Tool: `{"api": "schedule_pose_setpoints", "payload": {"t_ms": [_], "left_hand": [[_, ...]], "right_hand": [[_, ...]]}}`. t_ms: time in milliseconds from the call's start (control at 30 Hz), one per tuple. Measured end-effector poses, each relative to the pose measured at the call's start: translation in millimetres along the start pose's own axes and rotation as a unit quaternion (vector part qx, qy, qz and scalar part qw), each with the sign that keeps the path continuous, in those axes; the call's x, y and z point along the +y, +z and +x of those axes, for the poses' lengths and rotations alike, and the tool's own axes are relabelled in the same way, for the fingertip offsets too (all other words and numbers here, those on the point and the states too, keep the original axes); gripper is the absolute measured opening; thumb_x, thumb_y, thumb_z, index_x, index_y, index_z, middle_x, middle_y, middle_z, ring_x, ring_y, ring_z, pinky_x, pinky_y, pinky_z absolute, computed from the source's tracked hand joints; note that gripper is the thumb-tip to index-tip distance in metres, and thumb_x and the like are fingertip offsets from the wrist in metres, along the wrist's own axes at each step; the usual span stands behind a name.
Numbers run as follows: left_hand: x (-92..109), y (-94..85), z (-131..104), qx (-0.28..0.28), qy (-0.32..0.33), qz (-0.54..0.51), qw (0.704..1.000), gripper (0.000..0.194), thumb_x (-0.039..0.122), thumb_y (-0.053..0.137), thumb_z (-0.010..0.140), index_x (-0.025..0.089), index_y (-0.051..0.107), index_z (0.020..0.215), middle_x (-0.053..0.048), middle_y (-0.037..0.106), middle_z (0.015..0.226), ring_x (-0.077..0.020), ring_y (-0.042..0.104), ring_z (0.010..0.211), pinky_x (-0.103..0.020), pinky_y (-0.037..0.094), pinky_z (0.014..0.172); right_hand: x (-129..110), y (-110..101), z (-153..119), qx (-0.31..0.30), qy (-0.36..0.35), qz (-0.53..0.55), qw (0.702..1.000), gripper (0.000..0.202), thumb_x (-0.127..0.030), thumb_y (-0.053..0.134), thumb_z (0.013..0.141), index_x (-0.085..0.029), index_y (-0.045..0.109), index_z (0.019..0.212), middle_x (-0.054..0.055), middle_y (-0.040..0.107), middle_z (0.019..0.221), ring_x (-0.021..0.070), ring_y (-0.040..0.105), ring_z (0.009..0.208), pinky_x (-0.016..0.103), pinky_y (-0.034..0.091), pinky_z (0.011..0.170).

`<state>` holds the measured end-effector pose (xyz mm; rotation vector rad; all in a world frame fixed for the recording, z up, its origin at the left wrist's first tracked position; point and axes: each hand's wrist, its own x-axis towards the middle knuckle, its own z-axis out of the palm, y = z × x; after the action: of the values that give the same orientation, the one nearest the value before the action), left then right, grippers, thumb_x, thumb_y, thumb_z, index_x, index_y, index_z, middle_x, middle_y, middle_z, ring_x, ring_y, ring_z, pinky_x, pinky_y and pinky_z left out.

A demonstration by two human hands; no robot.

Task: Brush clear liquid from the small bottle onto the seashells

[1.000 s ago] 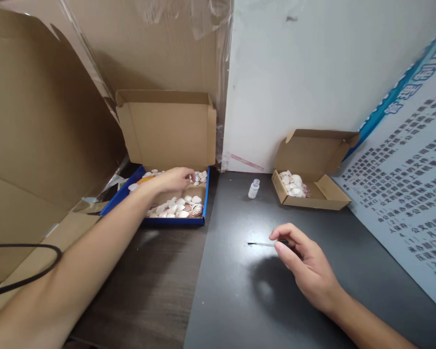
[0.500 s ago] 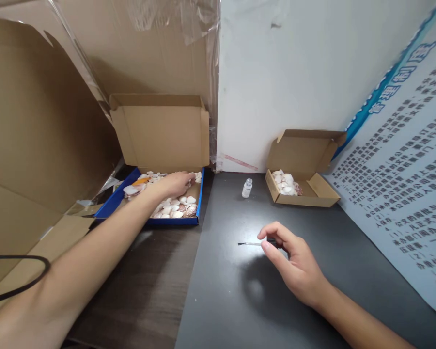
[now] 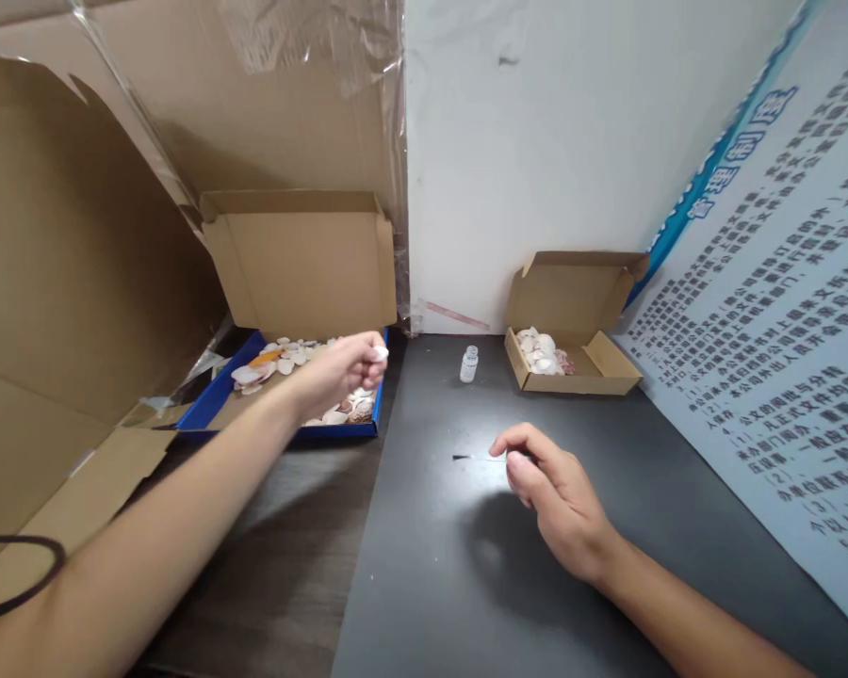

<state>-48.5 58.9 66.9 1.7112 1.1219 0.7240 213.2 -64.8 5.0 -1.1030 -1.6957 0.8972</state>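
Observation:
Between the fingertips of my left hand (image 3: 353,365) is a small white seashell (image 3: 380,354), held above the right side of a blue-rimmed cardboard box (image 3: 283,431). White, brownish and orange shells (image 3: 289,356) lie inside that box, partly covered by my hand and forearm. My right hand (image 3: 555,494) pinches a thin brush (image 3: 477,458) above the dark mat, its black bristles pointing left; the handle end is hidden in my fingers. Beyond it stands a small uncapped glass bottle (image 3: 468,365) with a white label.
At the back right, an open cardboard box (image 3: 579,384) holds several whitish shells (image 3: 541,353). A white panel (image 3: 459,188) rises behind the dark mat (image 3: 424,584), and a printed poster (image 3: 770,377) leans along the right. Cardboard sheets (image 3: 63,282) stand on the left, beside a black cable loop (image 3: 57,556).
My left hand has lifted out of the blue-rimmed box with a white seashell in its fingers. My right hand keeps the brush over the mat. The view has shifted slightly.

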Motion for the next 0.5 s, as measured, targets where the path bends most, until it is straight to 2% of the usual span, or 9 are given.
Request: {"api": "schedule_pose_setpoints", "payload": {"t_ms": [133, 233, 367, 500], "left_hand": [[2.7, 54.7, -17.6, -0.063, -0.010, -0.147, 0.987, 0.011, 0.029, 0.042, 0.080, 0.022, 0.034, 0.076, 0.005, 0.036, 0.063, -0.0096, 0.034, 0.054, -0.023, 0.032, 0.054], [-1.5, 79.4, -24.8, -0.084, -0.019, -0.211, 0.974, 0.017, 0.033, 0.047, 0.084, 0.021, 0.038, 0.075, 0.006, 0.039, 0.060, -0.0086, 0.035, 0.054, -0.022, 0.032, 0.053], [-12.2, 88.8, -29.0, -0.093, -0.040, -0.300, 0.949, 0.024, 0.037, 0.063, 0.084, 0.019, 0.049, 0.076, 0.007, 0.042, 0.056, -0.0069, 0.035, 0.052, -0.020, 0.029, 0.051], [-24.0, 87.9, -27.4, -0.096, -0.046, -0.301, 0.948, 0.025, 0.038, 0.066, 0.085, 0.017, 0.056, 0.076, 0.006, 0.045, 0.054, -0.0062, 0.035, 0.050, -0.020, 0.028, 0.051]], "right_hand": [[6.0, -1.3, -1.6, 0.045, 0.000, 0.087, 0.995, 0.021, -0.035, 0.037, 0.102, -0.024, 0.054, 0.099, -0.006, 0.036, 0.061, 0.0139, 0.035, 0.054, 0.026, 0.030, 0.051], [7.1, -1.9, 0.6, 0.043, 0.008, 0.089, 0.995, 0.019, -0.036, 0.039, 0.102, -0.024, 0.054, 0.100, -0.006, 0.037, 0.061, 0.0135, 0.036, 0.055, 0.027, 0.029, 0.052], [10.4, -3.1, 7.5, 0.021, 0.046, 0.062, 0.997, 0.021, -0.036, 0.038, 0.101, -0.023, 0.055, 0.098, -0.007, 0.036, 0.059, 0.0129, 0.034, 0.053, 0.027, 0.028, 0.051], [18.8, -8.0, 17.0, 0.059, 0.082, 0.073, 0.992, 0.023, -0.036, 0.041, 0.099, -0.021, 0.058, 0.093, -0.007, 0.035, 0.058, 0.0124, 0.032, 0.051, 0.026, 0.027, 0.048]]}}
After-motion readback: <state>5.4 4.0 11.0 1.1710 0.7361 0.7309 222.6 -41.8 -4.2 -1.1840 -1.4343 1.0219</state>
